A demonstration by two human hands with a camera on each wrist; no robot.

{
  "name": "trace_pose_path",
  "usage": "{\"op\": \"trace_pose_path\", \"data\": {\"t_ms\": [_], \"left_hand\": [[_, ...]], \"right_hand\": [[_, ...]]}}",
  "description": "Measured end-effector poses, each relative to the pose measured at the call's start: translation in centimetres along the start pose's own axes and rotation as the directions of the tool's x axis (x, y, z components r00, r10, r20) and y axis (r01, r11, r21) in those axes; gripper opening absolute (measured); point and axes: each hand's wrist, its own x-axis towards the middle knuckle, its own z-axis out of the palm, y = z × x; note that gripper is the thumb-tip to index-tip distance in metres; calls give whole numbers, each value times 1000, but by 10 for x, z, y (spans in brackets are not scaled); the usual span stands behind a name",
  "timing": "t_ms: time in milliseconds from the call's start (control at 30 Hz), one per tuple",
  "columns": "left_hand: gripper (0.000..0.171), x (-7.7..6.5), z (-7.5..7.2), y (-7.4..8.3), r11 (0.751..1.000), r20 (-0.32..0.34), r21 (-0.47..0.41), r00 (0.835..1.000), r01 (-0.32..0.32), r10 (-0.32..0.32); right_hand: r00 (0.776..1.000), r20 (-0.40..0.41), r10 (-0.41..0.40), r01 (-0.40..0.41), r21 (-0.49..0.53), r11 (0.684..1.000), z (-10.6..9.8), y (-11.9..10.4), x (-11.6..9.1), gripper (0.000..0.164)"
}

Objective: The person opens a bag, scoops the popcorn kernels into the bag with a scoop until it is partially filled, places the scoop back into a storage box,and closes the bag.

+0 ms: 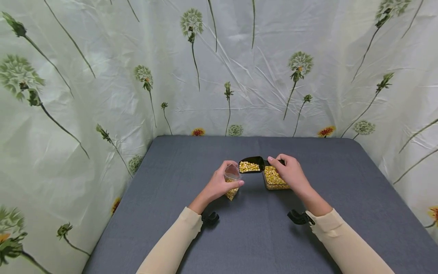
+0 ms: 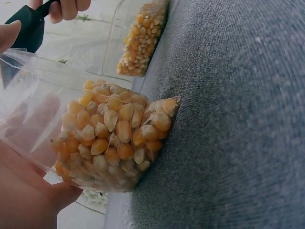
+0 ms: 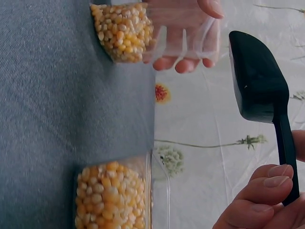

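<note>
My left hand [image 1: 220, 182] holds a clear plastic bag [image 2: 33, 76] by its upper part, thumb on the near side and fingers round the back. Corn kernels [image 2: 114, 133] fill the bag's lower part, and its bottom is at the grey cloth. In my right hand [image 1: 291, 173] is the handle of a black scoop [image 3: 257, 81], pinched between thumb and fingers. More kernels [image 1: 248, 166] lie in the scoop, whose front edge is right beside the bag's open mouth. Below the right hand stands a clear container [image 1: 277, 187] of corn kernels, partly hidden by that hand.
A grey cloth [image 1: 239, 243] covers the table. Behind and to the sides hangs a pale curtain [image 1: 260, 76] printed with dandelions. Black wrist mounts [image 1: 210, 218] show under both cream sleeves [image 1: 174, 243].
</note>
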Motion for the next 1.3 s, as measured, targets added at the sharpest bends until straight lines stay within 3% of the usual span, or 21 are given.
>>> {"op": "trace_pose_path", "data": {"t_ms": [367, 600, 933, 1300], "left_hand": [[72, 0, 0, 6, 992, -2, 57, 994, 108, -108], [66, 0, 0, 5, 996, -1, 33, 997, 81, -81], [62, -1, 2, 6, 997, -3, 19, 998, 68, -68], [59, -2, 3, 4, 998, -7, 7, 998, 69, -69]], "right_hand": [[999, 19, -28, 28, -48, 998, 18, -4, 3, 53], [999, 13, -47, 48, -65, 997, 26, -8, 1, 44], [998, 10, -66, 66, -118, 991, 34, -9, 5, 44], [993, 38, -108, 110, -73, 991, 34, -12, 4, 38]]}}
